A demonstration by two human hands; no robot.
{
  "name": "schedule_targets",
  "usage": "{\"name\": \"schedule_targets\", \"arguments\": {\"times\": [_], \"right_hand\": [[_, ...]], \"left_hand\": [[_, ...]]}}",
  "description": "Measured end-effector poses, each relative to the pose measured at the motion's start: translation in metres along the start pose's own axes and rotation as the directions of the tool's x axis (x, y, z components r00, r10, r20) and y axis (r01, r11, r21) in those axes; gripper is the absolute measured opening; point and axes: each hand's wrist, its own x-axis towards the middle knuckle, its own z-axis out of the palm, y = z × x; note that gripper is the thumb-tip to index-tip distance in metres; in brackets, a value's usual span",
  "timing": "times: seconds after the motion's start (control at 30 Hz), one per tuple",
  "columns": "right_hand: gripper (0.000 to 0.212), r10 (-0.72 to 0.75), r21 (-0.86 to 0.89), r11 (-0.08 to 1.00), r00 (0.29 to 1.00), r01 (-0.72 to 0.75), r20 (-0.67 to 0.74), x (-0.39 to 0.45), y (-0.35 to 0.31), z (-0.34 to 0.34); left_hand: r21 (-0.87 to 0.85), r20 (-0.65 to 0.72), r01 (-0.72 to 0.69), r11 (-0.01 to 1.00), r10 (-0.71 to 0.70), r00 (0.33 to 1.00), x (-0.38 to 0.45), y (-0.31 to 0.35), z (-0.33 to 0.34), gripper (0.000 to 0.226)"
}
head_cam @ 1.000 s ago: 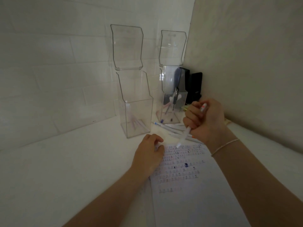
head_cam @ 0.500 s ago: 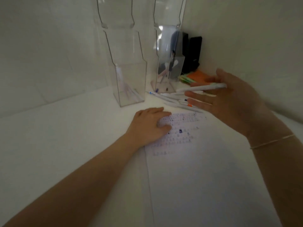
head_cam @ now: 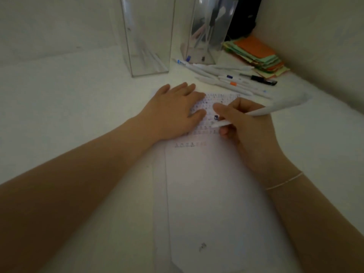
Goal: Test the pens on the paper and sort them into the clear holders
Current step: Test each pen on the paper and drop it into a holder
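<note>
Counter (head_cam: 78, 115) carried a long sheet of paper (head_cam: 216, 194) and two clear holders (head_cam: 149, 36), pens standing inside. Left hand (head_cam: 173, 111) lay flat, fingers straight, pressing the paper's top. Right hand (head_cam: 248, 127) gripped a white pen (head_cam: 260, 112), tip at the scribbled rows. Loose pens (head_cam: 222, 77) lay just beyond.

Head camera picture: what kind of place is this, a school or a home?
Probably a desk or work corner; school or home, I cannot tell. A sheet of paper covered in small pen marks lies on a white table, loose pens wait beside clear holders, and coloured note paper is stacked by the wall.
</note>
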Motion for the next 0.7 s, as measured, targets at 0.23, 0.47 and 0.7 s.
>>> {"name": "schedule_targets", "arguments": {"times": [0.23, 0.47, 0.7], "right_hand": [[0.03, -0.158, -0.32, 0.943, 0.972, 0.095, -0.176, -0.0068, 0.007, 0.0067], [0.025, -0.161, -0.384, 0.92, 0.97, 0.08, -0.183, -0.0085, 0.0053, 0.0085], [0.028, -0.225, -0.451, 0.885, 0.954, 0.114, -0.199, -0.0059, 0.0084, 0.0089]], "left_hand": [[0.018, 0.001, -0.003, 1.0, 0.003, 1.0, 0.0018, -0.0017, -0.0017, 0.056], [0.019, 0.008, 0.0, 1.0, 0.0, 1.0, 0.0021, -0.0016, -0.0016, 0.056], [0.016, 0.004, 0.002, 1.0, -0.002, 1.0, 0.0024, -0.0021, -0.0013, 0.056]]}}
